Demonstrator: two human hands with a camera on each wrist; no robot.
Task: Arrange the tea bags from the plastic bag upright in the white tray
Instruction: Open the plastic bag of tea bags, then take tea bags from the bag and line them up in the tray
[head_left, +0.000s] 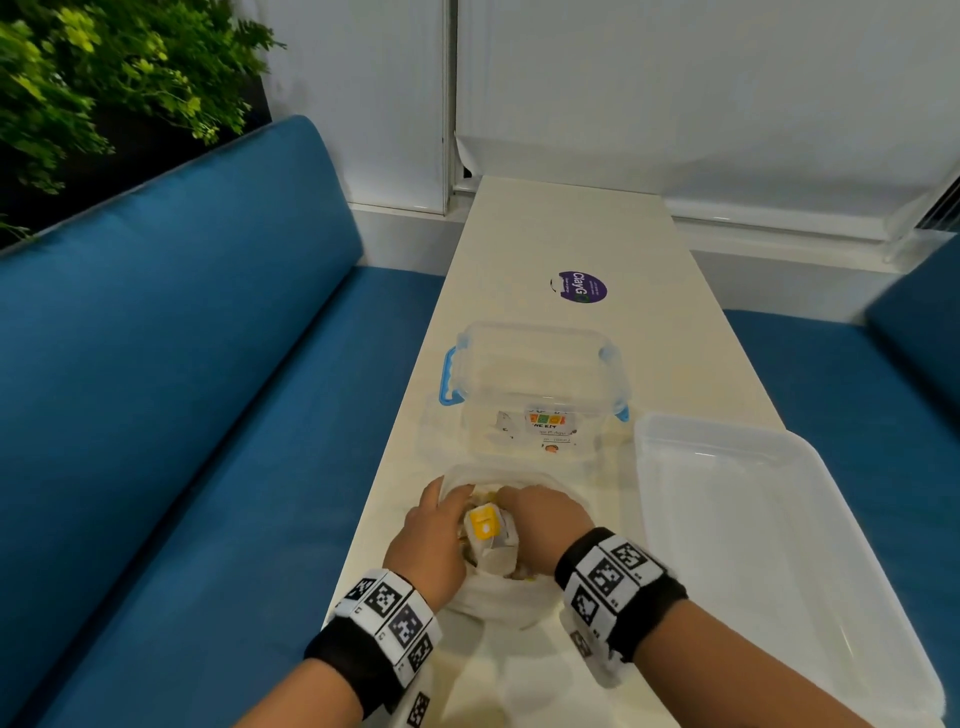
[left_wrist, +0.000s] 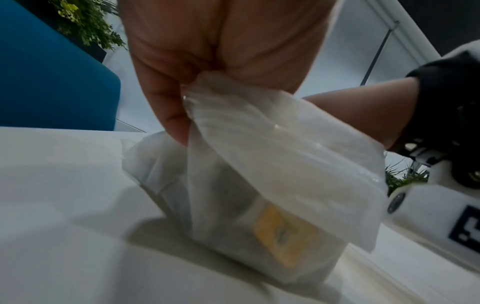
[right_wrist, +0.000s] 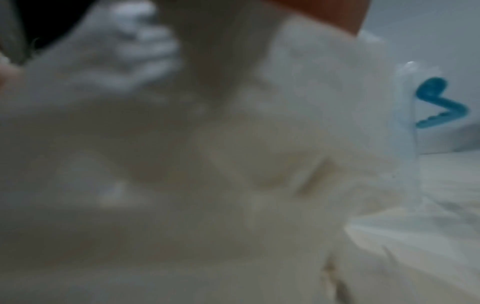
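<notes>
A translucent plastic bag (head_left: 498, 590) stands on the white table between my hands, its mouth open toward me. Tea bags sit inside, one with a yellow label (head_left: 483, 522) on top. My left hand (head_left: 431, 540) pinches the bag's left rim; the left wrist view shows that hand (left_wrist: 215, 51) gripping the bunched plastic (left_wrist: 259, 154) above a yellow tag (left_wrist: 280, 232). My right hand (head_left: 545, 519) curls over the right rim, fingertips hidden inside. The right wrist view is filled by blurred plastic (right_wrist: 233, 164). The white tray (head_left: 753, 545) lies to the right with nothing in it.
A clear lidded box (head_left: 535, 384) with blue clips (right_wrist: 436, 102) stands just behind the bag. Farther back a purple sticker (head_left: 582, 287) lies on the narrow table (head_left: 571, 228). Blue sofa cushions (head_left: 182, 364) flank the table on both sides.
</notes>
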